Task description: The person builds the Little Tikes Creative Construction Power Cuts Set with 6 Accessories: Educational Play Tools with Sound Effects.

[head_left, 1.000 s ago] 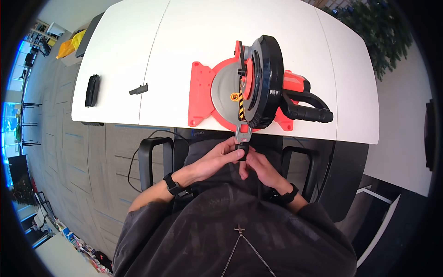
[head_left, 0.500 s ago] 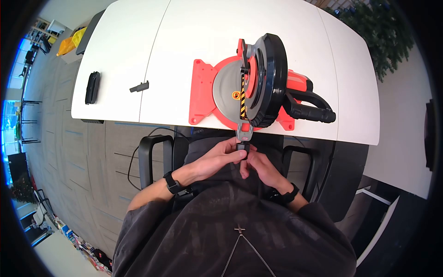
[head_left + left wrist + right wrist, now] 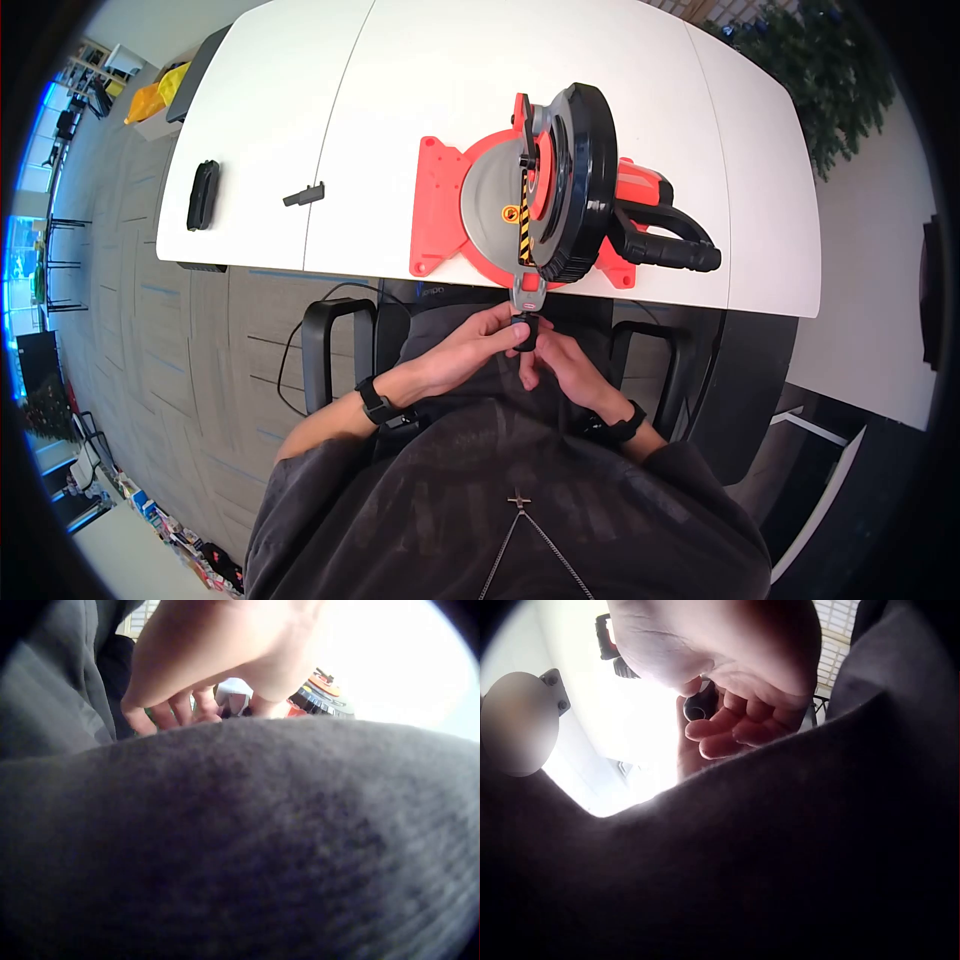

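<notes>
A red, grey and black toy miter saw (image 3: pixel 578 185) stands at the table's near edge, its grey front arm (image 3: pixel 528 292) jutting over that edge. At the end of this arm is a black knob (image 3: pixel 526 338), its round end (image 3: pixel 699 703) also showing in the right wrist view. My left hand (image 3: pixel 458 352) grips the knob from the left, thumb on top. From the right, my right hand (image 3: pixel 578 368) has its thumb and curled fingers at the knob's side. In the left wrist view, the left hand (image 3: pixel 225 649) hides most of the knob.
On the white table (image 3: pixel 375 110), a small dark grey piece (image 3: pixel 304 195) and a black case-like object (image 3: pixel 203 195) lie to the left. Chair armrests (image 3: pixel 340 345) flank the person. The saw's black handle (image 3: pixel 665 242) sticks out rightward.
Both hands stay at the knob with hardly any movement. The saw and table shift slightly in the head view, up and then back down.
</notes>
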`<move>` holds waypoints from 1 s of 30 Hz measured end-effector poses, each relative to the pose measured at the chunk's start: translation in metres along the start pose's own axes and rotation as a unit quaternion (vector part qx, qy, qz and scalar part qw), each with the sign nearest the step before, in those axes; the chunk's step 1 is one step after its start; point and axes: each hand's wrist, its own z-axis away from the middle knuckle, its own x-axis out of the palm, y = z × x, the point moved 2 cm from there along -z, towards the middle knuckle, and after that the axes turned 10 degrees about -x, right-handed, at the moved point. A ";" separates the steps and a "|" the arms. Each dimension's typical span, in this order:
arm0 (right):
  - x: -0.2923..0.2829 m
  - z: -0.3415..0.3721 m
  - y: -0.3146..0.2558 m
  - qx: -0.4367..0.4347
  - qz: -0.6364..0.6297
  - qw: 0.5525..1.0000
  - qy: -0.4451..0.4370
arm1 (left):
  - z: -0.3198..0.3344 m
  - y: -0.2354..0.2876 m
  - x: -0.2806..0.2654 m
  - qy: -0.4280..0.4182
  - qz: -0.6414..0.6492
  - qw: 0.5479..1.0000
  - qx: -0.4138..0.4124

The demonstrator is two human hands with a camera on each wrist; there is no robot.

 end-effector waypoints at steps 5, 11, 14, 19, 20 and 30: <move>0.002 0.002 -0.006 0.004 0.008 1.000 -0.008 | 0.004 0.002 0.002 -0.023 0.092 0.995 0.000; 0.001 0.000 0.001 0.012 0.008 1.000 -0.002 | -0.001 0.001 -0.002 0.004 -0.009 1.000 -0.005; 0.001 0.001 0.003 0.000 0.031 0.999 -0.018 | -0.001 -0.004 -0.002 0.002 -0.003 1.000 -0.009; 0.002 0.001 -0.003 0.021 0.014 1.000 -0.004 | 0.003 0.005 0.004 -0.014 0.092 0.996 -0.008; 0.001 0.001 -0.003 0.019 0.015 1.000 -0.001 | 0.003 0.005 0.000 -0.036 0.081 0.996 -0.005; 0.001 -0.001 0.000 0.004 0.022 1.000 -0.017 | -0.002 -0.001 -0.004 -0.009 -0.005 1.000 -0.004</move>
